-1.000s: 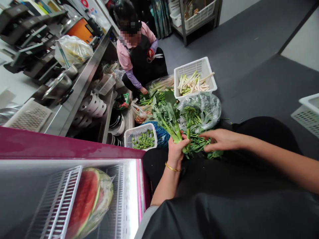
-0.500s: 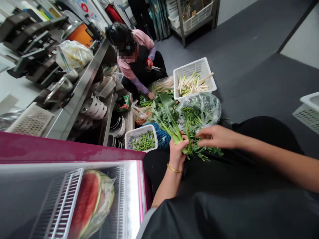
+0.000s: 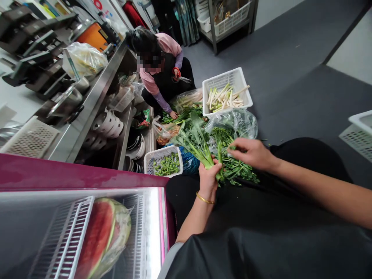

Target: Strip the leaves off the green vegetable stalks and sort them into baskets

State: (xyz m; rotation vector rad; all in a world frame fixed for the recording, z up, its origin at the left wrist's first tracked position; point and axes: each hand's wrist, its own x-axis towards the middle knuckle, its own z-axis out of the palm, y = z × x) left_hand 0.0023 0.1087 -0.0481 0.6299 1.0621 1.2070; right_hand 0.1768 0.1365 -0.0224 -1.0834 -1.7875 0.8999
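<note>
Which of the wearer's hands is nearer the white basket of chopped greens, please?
Left hand, holding leafy stalks right of the basket; the right hand is farther right, beyond them.

Two hands [image 3: 208,176] [image 3: 253,154], one bunch of greens [image 3: 194,137]
Two vegetable baskets [image 3: 221,80] [image 3: 149,164], one bracelet [image 3: 205,198], one pair of scissors [image 3: 185,80], one cut watermelon [image 3: 97,232].

Even, cool indoor light covers the grey floor [image 3: 279,58], with a broad, soft shadow toward the right. Brightest is the white glow along the inner edge of the fridge [image 3: 153,232], nearly washed out. Highlights glint on the clear plastic bag [image 3: 245,122] and the metal worktop [image 3: 90,99], while beneath the latter it sinks to near black. The wide lens tilts and stretches the borders. The watermelon [image 3: 97,232] looks soft, the right hand [image 3: 251,154] slightly blurred; pixel blocks mask part of the other person [image 3: 167,71].
</note>
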